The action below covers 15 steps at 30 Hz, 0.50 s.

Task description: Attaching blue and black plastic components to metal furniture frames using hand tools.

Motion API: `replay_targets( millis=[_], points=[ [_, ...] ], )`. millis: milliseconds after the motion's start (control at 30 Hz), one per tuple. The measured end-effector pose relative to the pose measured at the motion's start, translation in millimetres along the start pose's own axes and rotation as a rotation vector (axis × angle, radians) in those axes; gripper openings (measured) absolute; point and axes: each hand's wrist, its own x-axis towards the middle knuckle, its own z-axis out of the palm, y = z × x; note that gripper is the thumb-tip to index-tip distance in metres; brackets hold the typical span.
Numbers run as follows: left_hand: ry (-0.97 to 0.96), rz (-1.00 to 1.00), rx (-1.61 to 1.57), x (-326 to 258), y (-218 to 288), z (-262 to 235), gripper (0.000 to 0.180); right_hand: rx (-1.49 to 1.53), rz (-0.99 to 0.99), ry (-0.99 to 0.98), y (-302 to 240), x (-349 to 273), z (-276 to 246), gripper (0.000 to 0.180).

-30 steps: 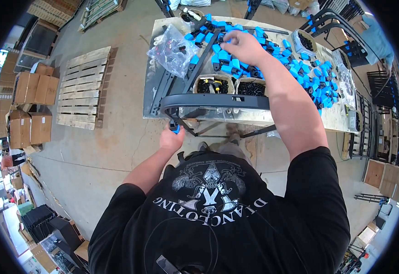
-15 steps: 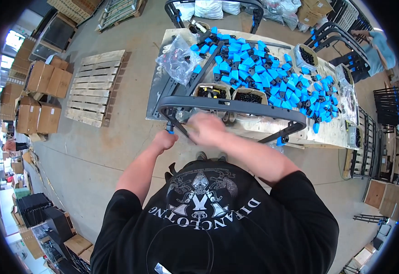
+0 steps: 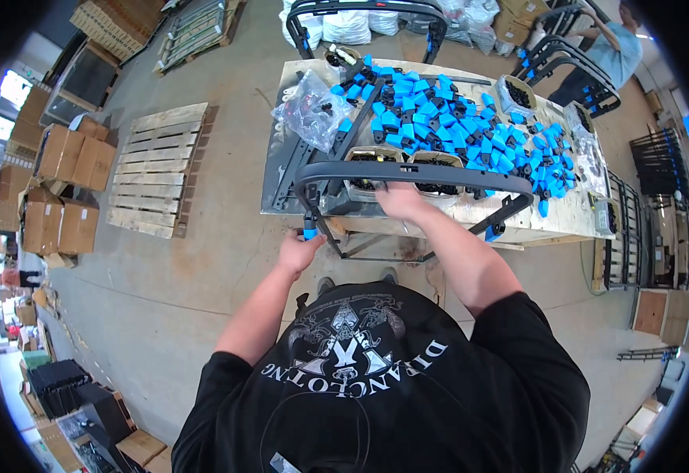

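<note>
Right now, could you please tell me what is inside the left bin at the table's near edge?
Small black parts show in the bin; what the frame bar and right hand cover is hidden.

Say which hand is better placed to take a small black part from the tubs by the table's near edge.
Right, probably: the right hand is at the tubs, while the left hand is off the table and seems busy holding the blue end piece of the dark frame.
</note>
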Motion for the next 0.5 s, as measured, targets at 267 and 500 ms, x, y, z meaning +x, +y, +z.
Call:
replay_targets(
  millis=[267, 500],
  points=[
    [-0.497, 0.083, -0.444, -30.5, 42.2, -46.7, 0.041, 0.81, 0.063, -0.198, -36.7, -103.4, 100.5, 0.032],
    [-0.544, 0.591, -0.625, -9.1, 19.9, -78.3, 0.029, 0.606, -0.155, 0.442, -92.3, -119.9, 137.7, 0.028]
  ],
)
